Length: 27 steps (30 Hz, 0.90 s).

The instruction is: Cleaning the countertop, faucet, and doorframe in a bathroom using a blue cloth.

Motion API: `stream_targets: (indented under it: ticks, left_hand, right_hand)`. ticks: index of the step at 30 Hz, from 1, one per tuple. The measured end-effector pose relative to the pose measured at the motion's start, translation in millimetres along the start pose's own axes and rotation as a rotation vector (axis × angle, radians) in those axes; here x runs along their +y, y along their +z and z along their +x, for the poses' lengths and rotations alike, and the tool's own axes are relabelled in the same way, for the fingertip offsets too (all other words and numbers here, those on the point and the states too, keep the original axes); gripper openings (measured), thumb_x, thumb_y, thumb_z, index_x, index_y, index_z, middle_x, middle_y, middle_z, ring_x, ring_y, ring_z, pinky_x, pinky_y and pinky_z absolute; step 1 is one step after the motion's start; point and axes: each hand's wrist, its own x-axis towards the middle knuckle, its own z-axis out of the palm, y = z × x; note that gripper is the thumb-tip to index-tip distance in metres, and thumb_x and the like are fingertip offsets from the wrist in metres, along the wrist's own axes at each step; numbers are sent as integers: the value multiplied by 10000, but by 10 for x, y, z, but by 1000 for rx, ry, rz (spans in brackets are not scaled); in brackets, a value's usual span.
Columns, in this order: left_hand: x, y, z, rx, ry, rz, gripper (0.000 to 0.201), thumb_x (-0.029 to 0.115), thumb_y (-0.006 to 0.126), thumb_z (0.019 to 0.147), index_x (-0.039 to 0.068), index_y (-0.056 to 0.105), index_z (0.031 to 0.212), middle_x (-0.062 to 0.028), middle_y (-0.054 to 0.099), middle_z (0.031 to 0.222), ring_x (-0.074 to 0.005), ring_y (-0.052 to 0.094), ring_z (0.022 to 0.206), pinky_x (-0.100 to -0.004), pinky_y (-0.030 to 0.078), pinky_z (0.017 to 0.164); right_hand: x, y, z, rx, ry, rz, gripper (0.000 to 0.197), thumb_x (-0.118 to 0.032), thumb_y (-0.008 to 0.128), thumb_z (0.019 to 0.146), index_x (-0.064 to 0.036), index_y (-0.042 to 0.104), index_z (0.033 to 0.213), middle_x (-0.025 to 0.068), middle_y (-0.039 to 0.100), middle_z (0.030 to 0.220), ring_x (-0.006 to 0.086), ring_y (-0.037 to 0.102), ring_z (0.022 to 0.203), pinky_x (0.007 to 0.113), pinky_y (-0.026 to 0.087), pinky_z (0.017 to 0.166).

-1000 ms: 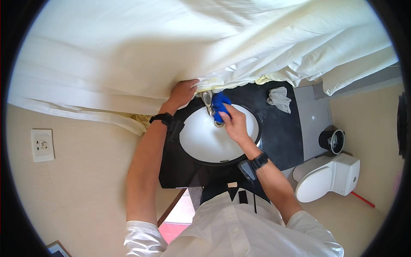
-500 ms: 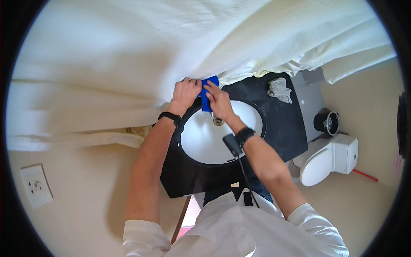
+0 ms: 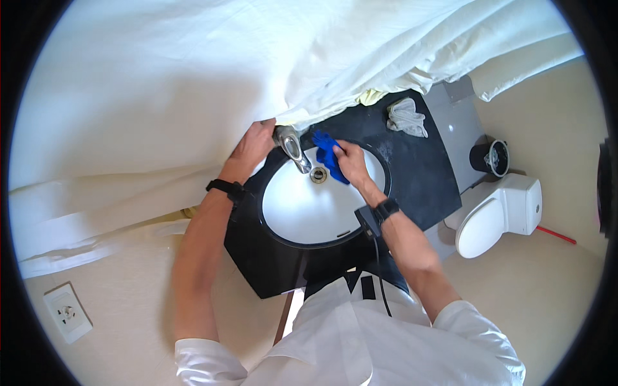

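My right hand (image 3: 353, 165) is closed on a blue cloth (image 3: 328, 156), which hangs bunched over the far right part of the white sink basin (image 3: 290, 212). To the left of the cloth, the chrome faucet (image 3: 293, 149) is uncovered, its spout pointing toward the metal drain (image 3: 318, 175). My left hand (image 3: 253, 143) is just left of the faucet, against the lower edge of the white curtain (image 3: 193, 116). Its fingertips are hidden there, so whether it grips the curtain cannot be seen.
A black countertop (image 3: 418, 174) surrounds the basin. A crumpled whitish cloth or bag (image 3: 406, 118) lies on its far right. Beyond are a black bin (image 3: 479, 157) and a white toilet (image 3: 483, 225). A wall socket (image 3: 67, 313) is at the lower left.
My right hand has drawn the blue cloth off the faucet, to the right and nearer. My left hand has left the cloth and shifted left to the curtain's edge.
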Motion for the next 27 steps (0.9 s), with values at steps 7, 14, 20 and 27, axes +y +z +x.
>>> stream_targets:
  ticks: [7, 14, 20, 27]
  left_hand:
    - [64, -44, 53, -165, 73, 380, 180, 119, 619, 776, 60, 660, 941, -177, 639, 893, -326, 661, 713, -438, 522, 764]
    - [46, -6, 138, -280, -120, 189, 184, 184, 561, 869, 51, 669, 935, -200, 664, 858, -369, 669, 705, -482, 532, 617]
    - [128, -1, 164, -247, -223, 82, 245, 203, 487, 915, 43, 669, 879, -215, 658, 764, -391, 656, 709, -505, 520, 628]
    - [184, -35, 271, -305, -284, 27, 224, 179, 481, 907, 100, 686, 950, -176, 677, 808, -385, 659, 740, -501, 521, 644]
  right_hand:
    - [-575, 242, 738, -223, -265, -626, 218, -101, 535, 838, -40, 689, 980, 234, 663, 886, 414, 636, 836, 497, 498, 758]
    - [-457, 49, 1180, 75, -388, -532, 182, -82, 544, 825, -27, 690, 919, 241, 654, 816, 422, 634, 797, 491, 499, 728]
    - [-416, 205, 556, 252, -382, -170, 237, -44, 607, 838, 1, 657, 1065, 251, 647, 907, 423, 633, 842, 457, 505, 734]
    - [-178, 598, 529, -51, -501, -566, 444, -44, 615, 790, -28, 581, 1232, 112, 587, 1266, 318, 441, 1295, 439, 387, 909]
